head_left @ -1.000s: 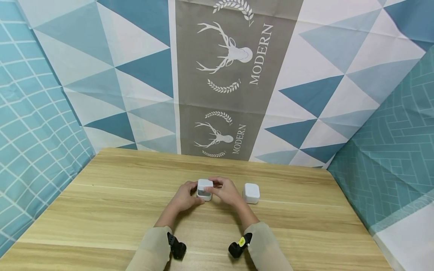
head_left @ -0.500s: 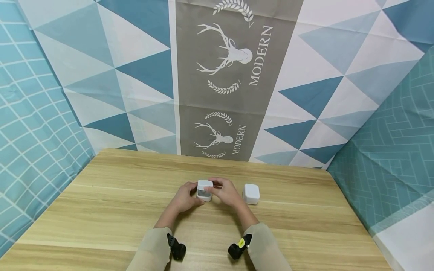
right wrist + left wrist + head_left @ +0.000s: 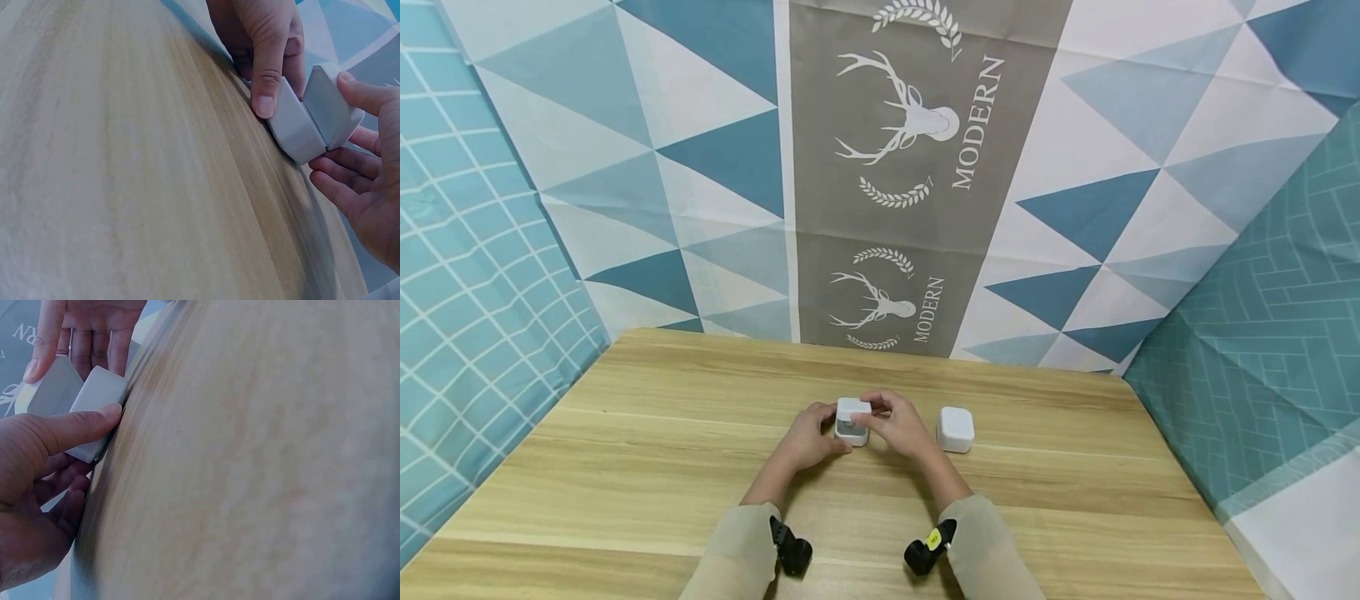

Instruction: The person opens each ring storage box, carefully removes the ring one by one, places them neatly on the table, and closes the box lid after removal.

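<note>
A small white hinged box, the shape of a ring box, sits on the table with its lid [image 3: 853, 407] tilted up from its base [image 3: 852, 439]. My left hand [image 3: 810, 437] grips the base from the left, thumb at the near side and fingers behind. From the right, my right hand [image 3: 898, 423] pinches the raised lid between thumb and fingers. The right wrist view shows the hinge line, with the lid [image 3: 332, 103] leaning away from the base [image 3: 294, 132]. What lies inside the box is hidden. Just right of my right hand stands a second white rounded box [image 3: 956, 428], closed.
The wooden table [image 3: 662, 467] reaches back to a patterned cloth wall [image 3: 880, 167]. Tile-patterned cloths hang along the left [image 3: 482, 250] and right [image 3: 1262, 333] sides. A small black camera sits on each cuff.
The lid stands slightly wider from the base than a second ago. Both hands keep their places, and the second box has not moved.
</note>
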A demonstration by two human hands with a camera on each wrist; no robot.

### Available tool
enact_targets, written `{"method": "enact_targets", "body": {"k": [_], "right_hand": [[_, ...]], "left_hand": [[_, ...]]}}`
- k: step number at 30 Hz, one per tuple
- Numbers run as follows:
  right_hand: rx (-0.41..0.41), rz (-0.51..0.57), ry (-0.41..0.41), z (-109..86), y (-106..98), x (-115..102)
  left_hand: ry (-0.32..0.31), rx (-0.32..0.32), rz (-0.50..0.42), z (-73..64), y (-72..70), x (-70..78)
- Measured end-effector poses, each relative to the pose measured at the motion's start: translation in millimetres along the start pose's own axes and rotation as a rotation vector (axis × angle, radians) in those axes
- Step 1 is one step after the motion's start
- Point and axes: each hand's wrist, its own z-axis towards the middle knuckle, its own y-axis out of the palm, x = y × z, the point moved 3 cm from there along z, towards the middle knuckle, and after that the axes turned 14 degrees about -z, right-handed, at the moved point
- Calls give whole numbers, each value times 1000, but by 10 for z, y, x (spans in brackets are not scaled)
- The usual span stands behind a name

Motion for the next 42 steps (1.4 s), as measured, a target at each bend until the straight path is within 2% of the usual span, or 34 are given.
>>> {"method": "enact_targets", "body": {"k": [5, 24, 34, 42], "right_hand": [[-1, 0, 22, -3, -2, -9], [13, -10, 20, 2, -13, -19], [24, -16, 2, 4, -13, -36], [31, -17, -9, 10, -7, -24]], "left_hand": [[3, 0, 2, 0, -1, 6], [-14, -7, 0, 8, 0, -4], [39, 11, 28, 21, -9, -26], [24, 7, 17, 29, -6, -27]]}}
